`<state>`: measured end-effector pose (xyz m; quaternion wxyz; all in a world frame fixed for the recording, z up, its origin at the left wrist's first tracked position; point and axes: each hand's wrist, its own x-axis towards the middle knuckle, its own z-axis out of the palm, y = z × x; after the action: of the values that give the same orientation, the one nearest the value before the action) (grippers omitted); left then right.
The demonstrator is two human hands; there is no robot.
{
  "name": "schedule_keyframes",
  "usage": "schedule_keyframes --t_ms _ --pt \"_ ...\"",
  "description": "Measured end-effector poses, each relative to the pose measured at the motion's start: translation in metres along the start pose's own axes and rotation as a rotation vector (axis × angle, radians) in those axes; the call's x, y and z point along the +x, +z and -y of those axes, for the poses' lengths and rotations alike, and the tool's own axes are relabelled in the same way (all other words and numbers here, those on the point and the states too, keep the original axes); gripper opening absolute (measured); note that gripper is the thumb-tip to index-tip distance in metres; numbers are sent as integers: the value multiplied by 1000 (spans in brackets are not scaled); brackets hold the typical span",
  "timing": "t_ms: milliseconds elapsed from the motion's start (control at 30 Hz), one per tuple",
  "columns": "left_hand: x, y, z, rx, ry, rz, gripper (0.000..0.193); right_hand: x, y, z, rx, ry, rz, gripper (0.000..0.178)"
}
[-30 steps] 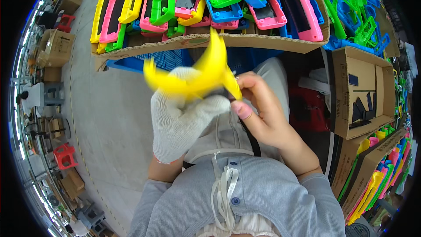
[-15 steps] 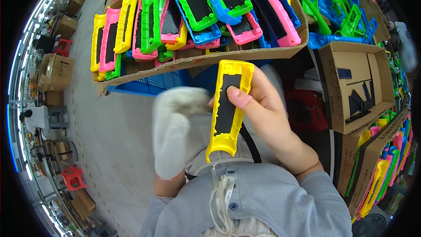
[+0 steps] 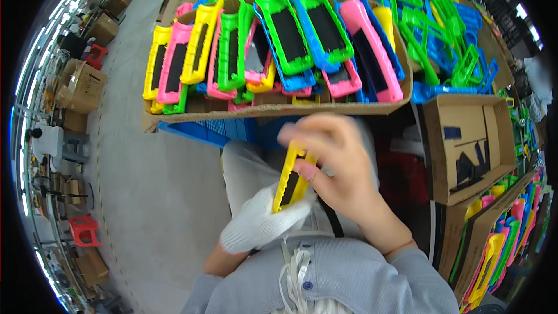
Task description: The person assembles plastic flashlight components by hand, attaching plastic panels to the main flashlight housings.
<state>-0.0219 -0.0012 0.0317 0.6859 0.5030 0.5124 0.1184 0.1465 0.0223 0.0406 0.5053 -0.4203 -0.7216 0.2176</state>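
Observation:
In front of my lap, tilted on edge, is a yellow plastic shell [image 3: 282, 183], long and trough-shaped, with a black strip along its inside. Its lower end rests in my left hand [image 3: 261, 215], which wears a white knit glove and is closed around it. My right hand [image 3: 340, 168] is bare, with a pink wrap on the thumb. That thumb presses on the shell near its upper end, while the blurred fingers arch over the top. Just beyond, a cardboard box [image 3: 279, 108] holds several similar shells in green, pink, blue and yellow, many with black strips.
To the right, a shallow cardboard tray [image 3: 442, 157] contains loose black strips. Below it stands another carton [image 3: 471, 256] of coloured parts. Green and blue plastic pieces [image 3: 442, 29] are heaped behind. A blue crate [image 3: 203, 134] sits under the box. A red stool [image 3: 84, 231] is on the left floor.
My left gloved hand has moved down and taken the shell's lower end. The shell has turned onto its edge, and my right hand has shifted to its upper end. The view has tilted up.

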Motion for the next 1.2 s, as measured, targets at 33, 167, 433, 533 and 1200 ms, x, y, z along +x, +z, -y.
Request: schedule_keyframes --t_ms 33,167,433,533,1200 --pt "-12 -10 -6 1 23 -5 26 8 -13 5 -509 -252 62 35" --pt "-56 -41 -8 52 43 22 31 16 -18 24 -438 -416 367 25" --pt "-37 -33 4 -709 725 -417 35 110 -1 7 -851 -60 64 22" --pt "-29 -37 21 -599 756 -291 39 121 16 -11 -1019 34 294 32" --pt "-6 -47 13 -467 619 -286 30 105 -168 -172 -1044 626 -515 22"
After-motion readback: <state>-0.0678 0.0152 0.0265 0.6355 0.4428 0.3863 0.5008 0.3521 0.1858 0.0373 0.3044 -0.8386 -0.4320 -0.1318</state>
